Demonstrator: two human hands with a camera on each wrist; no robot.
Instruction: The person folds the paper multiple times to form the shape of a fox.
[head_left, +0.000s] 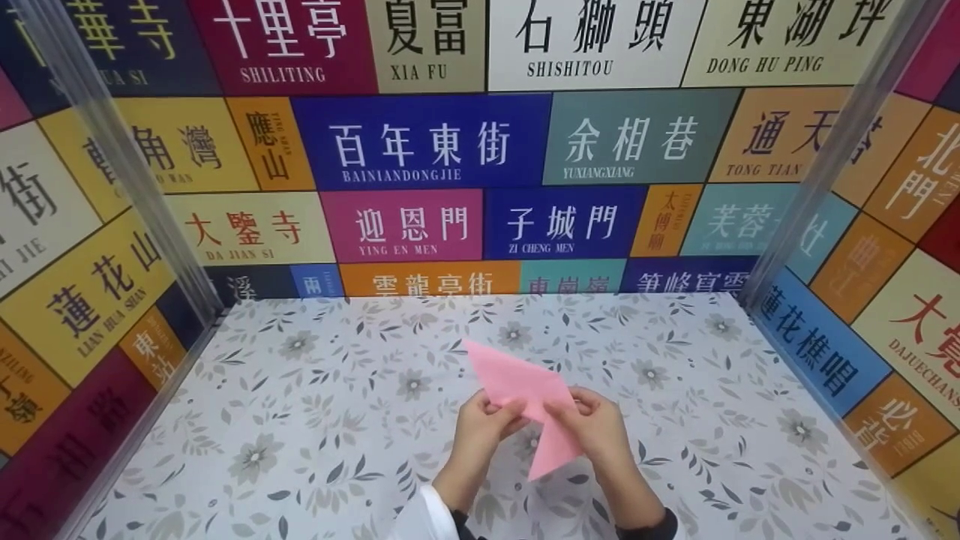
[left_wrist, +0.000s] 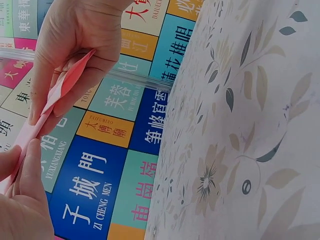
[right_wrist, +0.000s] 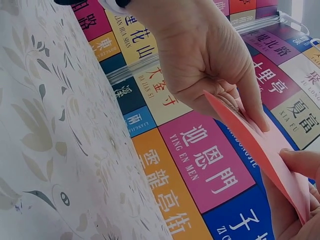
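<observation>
A folded sheet of pink paper (head_left: 525, 379) is held up above the table between both hands. One pointed corner reaches toward the upper left, and a narrower flap hangs down toward the lower right. The left hand (head_left: 480, 427) pinches its left edge, thumb on top and fingers beneath. On the other side the right hand (head_left: 596, 424) pinches it the same way, its thumb near the middle of the sheet. In the left wrist view the paper (left_wrist: 62, 87) appears nearly edge-on. The right wrist view shows the folded layers of the paper (right_wrist: 250, 132) slightly parted.
A table (head_left: 337, 420) covered with a grey-and-white floral print lies below the hands. Around it stand walls of colourful panels (head_left: 420, 142) with Chinese lettering. Clear strips (head_left: 817, 150) run up the two back corners.
</observation>
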